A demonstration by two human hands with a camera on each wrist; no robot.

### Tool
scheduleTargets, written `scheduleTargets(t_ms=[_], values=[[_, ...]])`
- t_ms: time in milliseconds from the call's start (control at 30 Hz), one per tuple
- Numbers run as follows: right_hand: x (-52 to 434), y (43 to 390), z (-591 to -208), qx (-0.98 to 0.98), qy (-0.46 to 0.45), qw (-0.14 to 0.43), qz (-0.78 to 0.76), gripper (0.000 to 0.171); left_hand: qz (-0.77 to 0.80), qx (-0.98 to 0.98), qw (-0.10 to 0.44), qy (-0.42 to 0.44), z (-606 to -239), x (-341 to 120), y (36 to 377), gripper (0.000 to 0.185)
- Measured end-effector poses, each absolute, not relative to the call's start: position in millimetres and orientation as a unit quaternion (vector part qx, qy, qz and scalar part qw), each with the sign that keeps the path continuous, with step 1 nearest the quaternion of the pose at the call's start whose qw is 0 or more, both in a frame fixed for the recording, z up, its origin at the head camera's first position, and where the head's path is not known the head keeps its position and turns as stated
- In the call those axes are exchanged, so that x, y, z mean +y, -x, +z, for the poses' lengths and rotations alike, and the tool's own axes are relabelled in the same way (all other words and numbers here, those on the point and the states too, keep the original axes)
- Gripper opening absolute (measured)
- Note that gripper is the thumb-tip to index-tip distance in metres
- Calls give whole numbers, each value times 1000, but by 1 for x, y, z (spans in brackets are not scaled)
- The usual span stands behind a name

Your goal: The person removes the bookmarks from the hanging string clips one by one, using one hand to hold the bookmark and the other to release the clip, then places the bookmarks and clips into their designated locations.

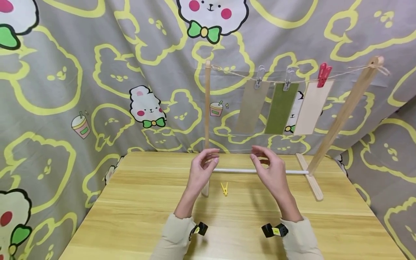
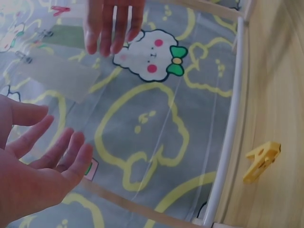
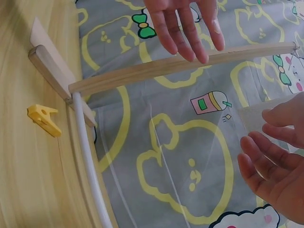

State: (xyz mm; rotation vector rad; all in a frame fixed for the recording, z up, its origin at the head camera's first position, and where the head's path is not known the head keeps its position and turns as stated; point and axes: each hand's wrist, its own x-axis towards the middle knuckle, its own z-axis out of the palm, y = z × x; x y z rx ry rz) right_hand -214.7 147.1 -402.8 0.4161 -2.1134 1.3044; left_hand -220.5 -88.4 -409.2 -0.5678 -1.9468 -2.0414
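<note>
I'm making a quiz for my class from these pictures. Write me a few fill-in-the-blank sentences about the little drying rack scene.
1. The yellow clothespin lies on the ____ table.
2. ____ strips hang from the string of the rack.
3. The cream strip is held by a ____ clip.
4. The left hand and right hand are raised above the ____ rod.

Missing words: wooden; three; red; white
</note>
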Motion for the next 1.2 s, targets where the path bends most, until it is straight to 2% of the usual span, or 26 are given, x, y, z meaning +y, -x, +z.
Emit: scheduleTargets(t_ms=[433, 800, 1200], values=[[151, 222, -392, -790, -176, 333, 484, 25, -669, -690, 185, 206, -401, -81, 230, 28], [154, 223, -387, -777, -185, 375, 470, 24, -671, -680, 190, 226, -397, -69, 239, 31], [154, 219, -370, -768, -194, 403, 458, 25, -671, -673, 198, 240, -363, -56, 232, 27]])
